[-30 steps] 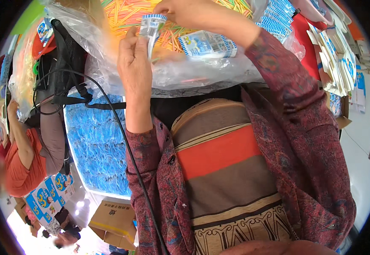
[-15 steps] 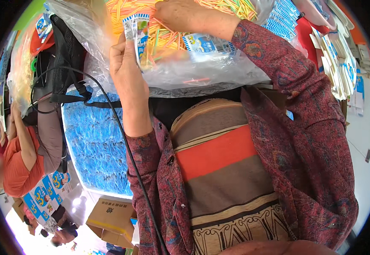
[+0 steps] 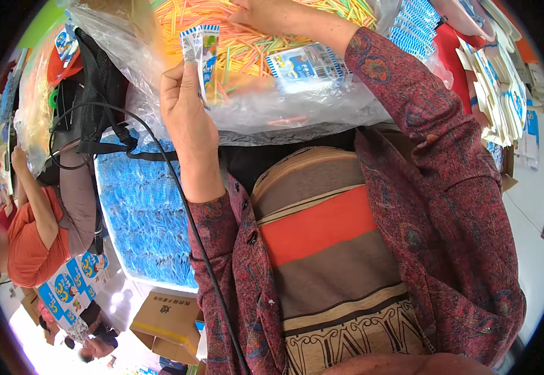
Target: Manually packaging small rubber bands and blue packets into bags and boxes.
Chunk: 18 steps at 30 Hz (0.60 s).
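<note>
My left hand (image 3: 187, 109) pinches a small blue-and-white printed sachet (image 3: 208, 55) between thumb and fingers, holding it upright over the near left of a heap. The heap is thin yellow, orange, pink and green sticks (image 3: 234, 53) in a large clear plastic bag (image 3: 322, 111). At the upper edge, my right hand (image 3: 265, 15) reaches among the sticks with its fingers drawn together. Its fingertips are partly cut off, so what they grip cannot be made out. Another sachet (image 3: 303, 65) lies flat on the sticks below my right wrist.
A tub of stacked blue-and-white packets (image 3: 144, 212) stands left of my lap, and more striped packets (image 3: 412, 28) lie at the upper right. White cards (image 3: 503, 87) are stacked at far right. A black cable (image 3: 178, 181) crosses my left sleeve. A co-worker in orange (image 3: 34, 237) sits left, near a cardboard box (image 3: 165, 322).
My right hand has shifted slightly up and to the right over the sticks, its fingers closer to the picture's edge. My left hand with the sachet has barely moved.
</note>
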Available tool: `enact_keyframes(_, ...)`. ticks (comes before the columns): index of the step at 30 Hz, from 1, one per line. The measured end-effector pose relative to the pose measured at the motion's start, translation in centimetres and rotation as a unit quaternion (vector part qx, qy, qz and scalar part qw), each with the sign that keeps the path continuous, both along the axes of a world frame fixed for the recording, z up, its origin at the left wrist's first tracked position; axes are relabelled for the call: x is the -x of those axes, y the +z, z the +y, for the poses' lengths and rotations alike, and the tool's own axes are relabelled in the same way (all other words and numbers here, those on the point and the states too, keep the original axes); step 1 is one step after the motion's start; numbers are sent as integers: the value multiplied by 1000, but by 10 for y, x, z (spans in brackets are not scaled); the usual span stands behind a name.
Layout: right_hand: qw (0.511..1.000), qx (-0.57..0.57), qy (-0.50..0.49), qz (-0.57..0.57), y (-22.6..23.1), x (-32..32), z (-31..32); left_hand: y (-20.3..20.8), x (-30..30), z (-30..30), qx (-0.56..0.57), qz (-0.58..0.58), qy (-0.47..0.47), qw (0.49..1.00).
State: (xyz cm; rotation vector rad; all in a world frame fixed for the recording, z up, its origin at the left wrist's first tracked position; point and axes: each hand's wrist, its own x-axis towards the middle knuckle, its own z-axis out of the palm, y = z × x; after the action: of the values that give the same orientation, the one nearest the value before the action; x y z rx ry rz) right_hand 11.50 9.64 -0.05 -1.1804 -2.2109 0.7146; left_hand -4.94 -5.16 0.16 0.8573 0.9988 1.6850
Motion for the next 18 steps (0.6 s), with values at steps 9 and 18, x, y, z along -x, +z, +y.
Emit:
enact_keyframes(9,999,7,7,33,-1,-14,-1,7,-3,1,-38,-30,31,998)
enact_keyframes(18,947,-49,27,-316,8,-4,-22,0,1,0,-30,-14,16,999)
